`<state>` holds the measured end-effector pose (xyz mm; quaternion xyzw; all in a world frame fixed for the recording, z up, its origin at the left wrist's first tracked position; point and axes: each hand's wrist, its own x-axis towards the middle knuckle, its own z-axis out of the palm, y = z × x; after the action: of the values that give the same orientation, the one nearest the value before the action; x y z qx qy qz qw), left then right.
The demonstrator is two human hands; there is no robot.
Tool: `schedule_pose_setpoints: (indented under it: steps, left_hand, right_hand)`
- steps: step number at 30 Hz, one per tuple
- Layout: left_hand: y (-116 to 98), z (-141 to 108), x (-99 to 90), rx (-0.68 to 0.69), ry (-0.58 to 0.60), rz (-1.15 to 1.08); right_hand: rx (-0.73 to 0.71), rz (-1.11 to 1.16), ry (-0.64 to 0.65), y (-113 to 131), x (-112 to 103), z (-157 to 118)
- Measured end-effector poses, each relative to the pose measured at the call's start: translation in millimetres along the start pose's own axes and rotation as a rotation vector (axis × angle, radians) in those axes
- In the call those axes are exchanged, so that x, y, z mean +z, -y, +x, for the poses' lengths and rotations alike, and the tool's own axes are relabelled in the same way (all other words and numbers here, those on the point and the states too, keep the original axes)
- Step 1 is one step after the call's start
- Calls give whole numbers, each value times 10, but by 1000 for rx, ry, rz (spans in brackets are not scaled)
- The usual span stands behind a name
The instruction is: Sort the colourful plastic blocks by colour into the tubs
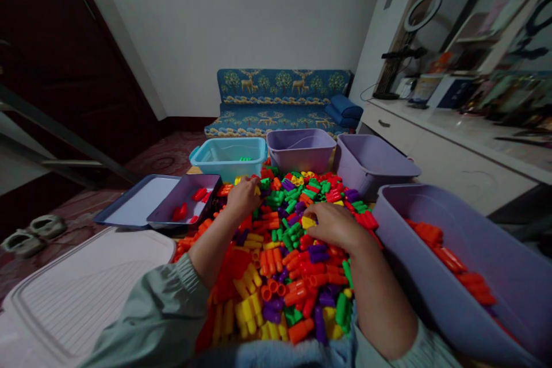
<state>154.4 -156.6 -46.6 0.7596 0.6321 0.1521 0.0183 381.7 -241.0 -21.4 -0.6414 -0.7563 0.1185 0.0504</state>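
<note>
A large heap of plastic building blocks (270, 261), bullet-shaped and tube-like in red, orange, yellow, green and purple, spreads in front of me. At its far left side my left hand (244, 198) has its fingers curled down, with a yellow block (257, 190) at the fingertips. My right hand (335, 223) reaches over the right middle of the heap. Its thumb and fingers close around a yellow building block (308, 222). The undersides of both hands are hidden.
Behind the heap stand a light blue bin (228, 147) and two purple bins (301, 152) (375, 155). A bigger purple bin (487, 236) with orange-red blocks is at right. On the left are a shallow box (166, 207) with red blocks and a white lid (92, 282).
</note>
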Motion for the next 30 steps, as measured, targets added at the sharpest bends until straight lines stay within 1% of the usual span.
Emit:
schedule_pose_setpoints:
  steps: [2,3,6,7,8,10,11,14,16,17,20,22,24,26,28,30]
  left_hand:
    - [3,-85,3,-6,-43,-90]
    - [5,-120,20,-18,-58,-222]
    - [-2,-196,117,-80,-58,-775]
    - [-9,-214,152,-96,-44,-906]
    - [-18,-230,179,-103,-29,-972]
    - [-35,-261,204,-92,-7,-1002]
    - [-42,-276,201,-72,-4,-1010]
    - [-49,-323,160,42,-71,-987]
    - [-49,-354,138,94,-96,-988]
    - [-50,-368,133,88,-69,-1019]
    - [-57,-401,147,32,99,-1163]
    - [-62,-412,168,32,155,-1219]
    - [-63,-417,187,45,149,-1235]
    - [-60,-419,195,41,126,-1205]
    - [-51,-422,192,45,79,-1110]
    - [-28,-423,179,59,-2,-988]
  right_hand:
    - [22,24,-49,12,21,31]
    - [36,44,-86,17,32,52]
    - [80,167,-234,35,86,138]
    - [86,252,-290,45,111,172]
    - [84,367,-345,59,141,205]
    - [67,663,-418,100,207,265]
    - [64,822,-426,125,238,288]
    - [80,1212,-370,213,312,321]
    - [80,1360,-326,268,338,318]
    - [77,1402,-313,291,346,312]
    - [77,1436,-288,347,360,294]
    - [63,1423,-255,376,370,285]
    - [24,1379,-218,398,384,280]
    - [0,1328,-221,405,401,279]
    - [14,1319,-248,388,413,283]
    - [58,1360,-315,342,405,290]
